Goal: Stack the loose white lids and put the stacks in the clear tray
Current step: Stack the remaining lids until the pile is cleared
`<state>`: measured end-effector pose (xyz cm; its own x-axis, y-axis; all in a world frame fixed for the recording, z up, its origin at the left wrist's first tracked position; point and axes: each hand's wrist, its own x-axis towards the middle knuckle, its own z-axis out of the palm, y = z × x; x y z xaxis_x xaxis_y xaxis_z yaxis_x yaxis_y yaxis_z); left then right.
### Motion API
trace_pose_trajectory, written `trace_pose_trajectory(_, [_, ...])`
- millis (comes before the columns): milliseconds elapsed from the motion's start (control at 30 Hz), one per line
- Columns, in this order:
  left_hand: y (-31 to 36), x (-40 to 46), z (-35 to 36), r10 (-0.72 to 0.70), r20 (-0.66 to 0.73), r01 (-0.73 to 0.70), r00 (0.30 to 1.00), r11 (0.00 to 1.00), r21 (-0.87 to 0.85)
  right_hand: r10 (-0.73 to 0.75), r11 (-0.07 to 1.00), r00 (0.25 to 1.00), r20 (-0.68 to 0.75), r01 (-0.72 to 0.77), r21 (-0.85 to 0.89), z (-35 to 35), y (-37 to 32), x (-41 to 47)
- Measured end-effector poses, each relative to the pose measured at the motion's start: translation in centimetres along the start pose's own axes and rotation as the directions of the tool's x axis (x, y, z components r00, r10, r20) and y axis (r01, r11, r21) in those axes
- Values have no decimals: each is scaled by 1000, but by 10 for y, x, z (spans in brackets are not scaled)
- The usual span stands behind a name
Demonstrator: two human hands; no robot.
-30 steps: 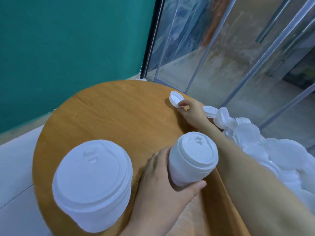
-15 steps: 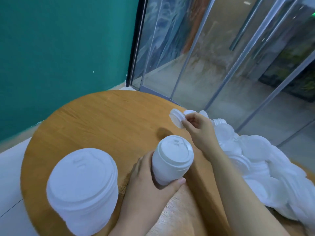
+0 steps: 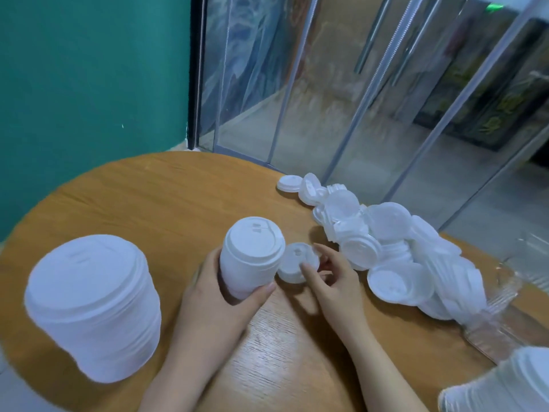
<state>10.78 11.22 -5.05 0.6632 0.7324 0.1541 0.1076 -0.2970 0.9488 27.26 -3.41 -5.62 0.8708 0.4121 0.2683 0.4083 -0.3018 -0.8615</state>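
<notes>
Two stacks of white plastic lids stand on round wooden table (image 3: pixel 148 203): big finished stack (image 3: pixel 92 304) at left, smaller stack (image 3: pixel 252 257) gripped by left hand (image 3: pixel 217 295); right hand (image 3: pixel 329 278) pinches single white round lid (image 3: pixel 297 263) w/ thumb & fingers, just beside it; many loose lids (image 3: pixel 395 248) still piled at right; clear plastic tray (image 3: pixel 499 310) seems not yet filled.

A round wooden table (image 3: pixel 154 203) stands by a teal wall (image 3: pixel 89 75) — glass panels (image 3: pixel 341 93) with metal frames rise behind.
</notes>
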Motion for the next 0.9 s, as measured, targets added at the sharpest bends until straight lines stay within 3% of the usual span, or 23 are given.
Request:
trace_pose_trajectory(167, [1, 4, -5, -13, 26, 13, 1000, 1000, 8, -19, 985, 993, 116, 39, -166, 2, 5, 3])
trace_pose_trajectory(533, [2, -1, 3, -19, 8, 19, 1000, 1000, 11, -72, 925, 951, 301, 176, -337, 12, 9, 15])
trace_pose_trajectory(667, [3, -4, 2, -18, 18, 18, 1000, 1000, 22, -83, 929, 942, 326, 192, -316, 13, 11, 15])
trace_pose_trajectory(900, [3, -8, 0, -18, 27, 18, 999, 1000, 24, -58, 991, 982, 179, 79, -112, 4, 6, 10])
